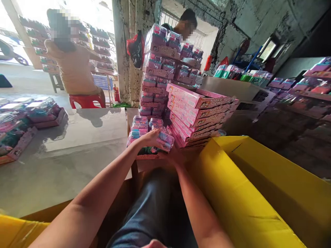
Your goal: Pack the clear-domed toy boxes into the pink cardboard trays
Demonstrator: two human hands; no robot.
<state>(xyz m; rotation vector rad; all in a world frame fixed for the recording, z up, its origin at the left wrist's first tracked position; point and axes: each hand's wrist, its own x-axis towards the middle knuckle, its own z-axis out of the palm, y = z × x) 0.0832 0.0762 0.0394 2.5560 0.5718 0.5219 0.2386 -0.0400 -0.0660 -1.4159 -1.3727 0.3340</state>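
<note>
My left hand (151,138) is closed on a clear plastic pack (165,140) with pink and blue contents, tilted above a low pink tray box (148,156). Other clear packs (139,126) stand in rows in that tray. My right hand (174,155) is low beside the tray's right front corner, close under the held pack. Its fingers are dark and blurred, so whether it touches the pack is unclear. Directly right of the tray rises a stack of pink tray boxes (191,113).
Yellow cartons flank me, with a large open one (232,175) at right. Filled trays (46,112) lie on the grey table (90,151) at left. A tall stack of filled trays (155,79) stands ahead. One person (74,69) sits at left; another (187,24) is behind the stack.
</note>
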